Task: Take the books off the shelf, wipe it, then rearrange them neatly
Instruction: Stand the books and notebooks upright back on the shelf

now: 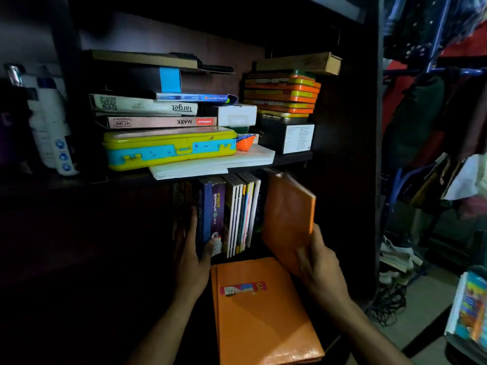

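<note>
Head view: the right hand (320, 262) grips an orange book (288, 219) tilted just right of the upright books (232, 217), which the left hand (191, 255) clasps by the spines. Better to steady the row and slide the book upright. The shelf board above (292, 156) hangs close; open room lies right.

Leftmost book spines (184, 206) lost in shadow, flat orange book (261, 320) cut by bottom edge, tilted orange book (288, 219) motion-blurred

yellow-blue case (170, 148), stacked orange tins (282, 94), hanging clothes (432, 106)
</note>
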